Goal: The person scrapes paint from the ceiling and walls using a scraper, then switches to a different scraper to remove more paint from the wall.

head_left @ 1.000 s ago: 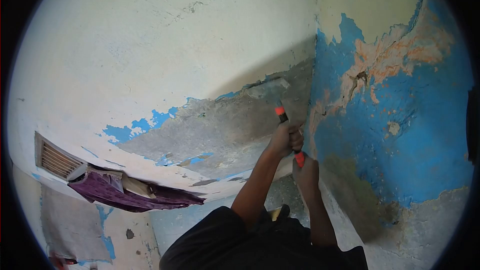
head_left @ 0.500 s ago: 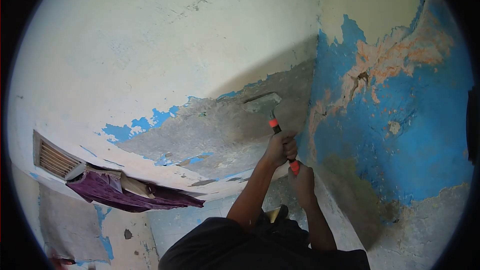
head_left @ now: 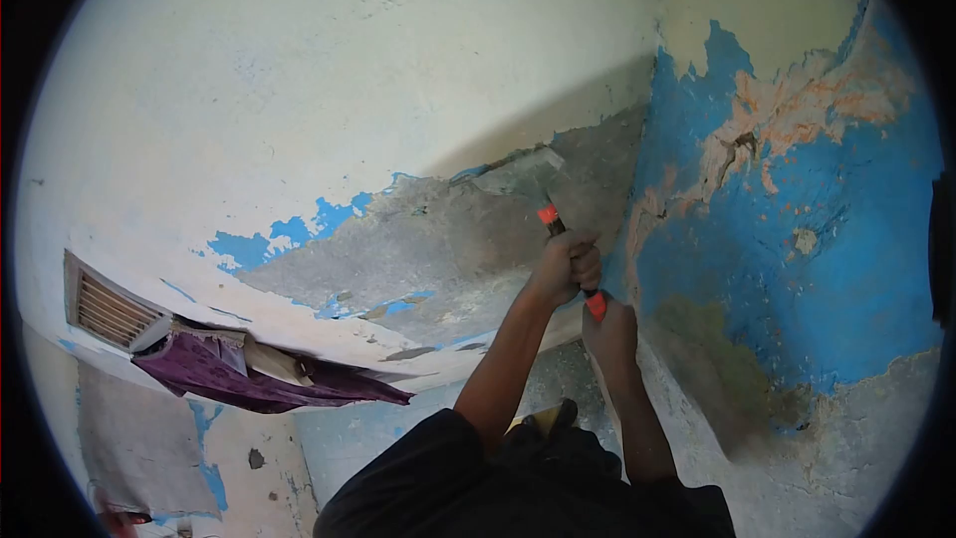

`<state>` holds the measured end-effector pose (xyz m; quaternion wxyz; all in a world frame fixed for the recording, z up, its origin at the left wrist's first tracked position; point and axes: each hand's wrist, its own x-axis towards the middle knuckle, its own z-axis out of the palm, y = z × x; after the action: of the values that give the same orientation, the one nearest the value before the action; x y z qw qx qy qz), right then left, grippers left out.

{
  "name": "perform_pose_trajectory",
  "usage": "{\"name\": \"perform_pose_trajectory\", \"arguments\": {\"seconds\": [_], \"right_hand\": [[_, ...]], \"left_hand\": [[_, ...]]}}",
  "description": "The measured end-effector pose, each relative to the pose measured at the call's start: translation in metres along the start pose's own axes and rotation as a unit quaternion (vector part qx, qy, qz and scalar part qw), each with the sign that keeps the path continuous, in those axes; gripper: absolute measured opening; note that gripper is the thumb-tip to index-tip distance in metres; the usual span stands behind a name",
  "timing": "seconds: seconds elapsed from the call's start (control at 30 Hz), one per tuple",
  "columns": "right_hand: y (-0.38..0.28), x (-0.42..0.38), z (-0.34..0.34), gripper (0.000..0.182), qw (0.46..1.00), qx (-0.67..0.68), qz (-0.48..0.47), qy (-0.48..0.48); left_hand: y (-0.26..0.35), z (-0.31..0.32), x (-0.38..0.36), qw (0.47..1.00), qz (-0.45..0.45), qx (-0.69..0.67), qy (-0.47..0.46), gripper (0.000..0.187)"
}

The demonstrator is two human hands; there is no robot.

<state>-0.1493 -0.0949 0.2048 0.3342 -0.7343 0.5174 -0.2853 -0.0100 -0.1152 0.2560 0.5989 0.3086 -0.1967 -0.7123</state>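
A scraper [head_left: 553, 219] with a wide flat blade and a black and red handle is held up against the wall [head_left: 418, 70]. Its blade, smeared by motion, lies at the ragged border between pale paint and the bare grey patch [head_left: 448, 249]. My left hand [head_left: 568, 267] is wrapped round the middle of the handle. Lower down, my right hand [head_left: 610, 327] grips the red end of the handle.
On the right, a wall [head_left: 836, 259] carries blue paint and a broken, cracked band. A slatted vent [head_left: 110, 309] and a purple cloth [head_left: 239, 374] are at the lower left. A reddish blurred shape shows at the bottom left edge.
Both hands and the scraper have moved up and slightly right. The blade has gone from the grey patch to the paint's edge. The view has shifted slightly.
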Motion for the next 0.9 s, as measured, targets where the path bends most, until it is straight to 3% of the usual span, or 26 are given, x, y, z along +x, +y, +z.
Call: {"name": "perform_pose_trajectory", "arguments": {"seconds": [0.13,0.33,0.47,0.57,0.63,0.77,0.9], "right_hand": [[0.023,-0.031,0.03,0.02,0.999,-0.025,-0.018,-0.008],[-0.014,-0.028,0.026,0.018,0.999,0.005,-0.004,0.042],[-0.001,-0.046,0.04,0.017,1.0,-0.001,0.012,0.022],[-0.001,-0.046,0.058,0.02,0.998,-0.019,-0.049,0.038],[-0.021,-0.029,0.051,0.021,0.999,0.031,-0.006,0.02],[-0.019,-0.044,0.06,0.021,0.998,0.056,0.009,-0.003],[-0.039,-0.054,0.068,0.019,0.996,0.032,-0.049,0.061]], "left_hand": [[-0.021,-0.027,-0.011,0.999,-0.005,-0.012,0.038,0.044],[0.009,-0.016,-0.015,0.999,-0.007,-0.006,-0.035,0.044],[-0.01,-0.033,-0.028,0.999,-0.039,-0.022,0.008,0.044],[-0.002,-0.044,-0.035,0.999,-0.036,-0.001,0.009,0.044],[0.028,-0.024,-0.036,0.998,-0.027,0.052,0.007,0.044],[0.014,-0.031,-0.05,0.998,-0.037,0.03,0.031,0.043],[0.012,-0.048,-0.05,0.999,-0.028,0.031,0.024,0.042]]}}
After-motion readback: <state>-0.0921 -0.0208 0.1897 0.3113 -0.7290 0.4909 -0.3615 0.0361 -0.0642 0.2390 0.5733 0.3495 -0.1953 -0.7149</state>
